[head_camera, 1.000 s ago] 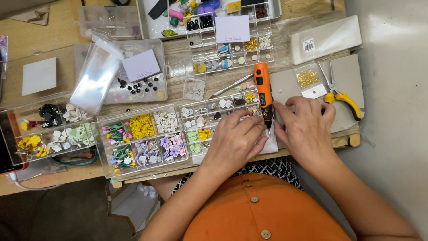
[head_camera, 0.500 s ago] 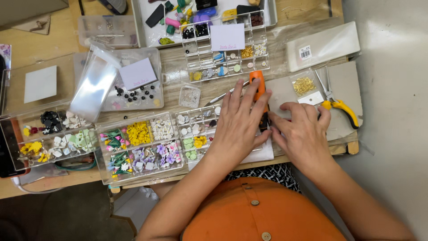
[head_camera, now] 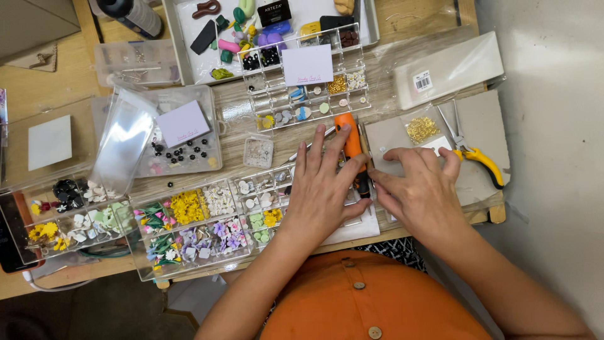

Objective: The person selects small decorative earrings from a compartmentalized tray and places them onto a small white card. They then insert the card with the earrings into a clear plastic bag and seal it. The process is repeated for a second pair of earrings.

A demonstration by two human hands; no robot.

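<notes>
1. The left hand (head_camera: 324, 189) lies palm down at the near edge of the wooden surface (head_camera: 75, 94), its fingers (head_camera: 314, 148) spread wide and pointing to 12 o'clock; it grips nothing.
2. Its index and middle fingertips rest against an orange-and-black hand tool (head_camera: 352, 148), which lies lengthwise from 12 to 6 o'clock between the two hands, orange end far, dark end near.
3. The right hand (head_camera: 421, 192) sits at 3 o'clock of the tool, flat on a grey card (head_camera: 484, 126), fingers loosely splayed toward 10 o'clock. The fingertips are just beside the tool's dark end; whether they pinch anything there I cannot tell.
4. Under the left palm is a clear compartment box (head_camera: 201, 226) of small flower pieces in yellow, white, purple and green, reaching out to 9 o'clock.
5. At 1 o'clock of the right hand lie yellow-handled pliers (head_camera: 481, 160), touching the card, with a small bag of gold-coloured bits (head_camera: 421, 129) beside them.
6. At 12 o'clock of the left hand stands a second clear organiser (head_camera: 302, 82) bearing a white card (head_camera: 307, 64).
7. A white tray (head_camera: 189, 50) of coloured clay pieces sits farther out.
</notes>
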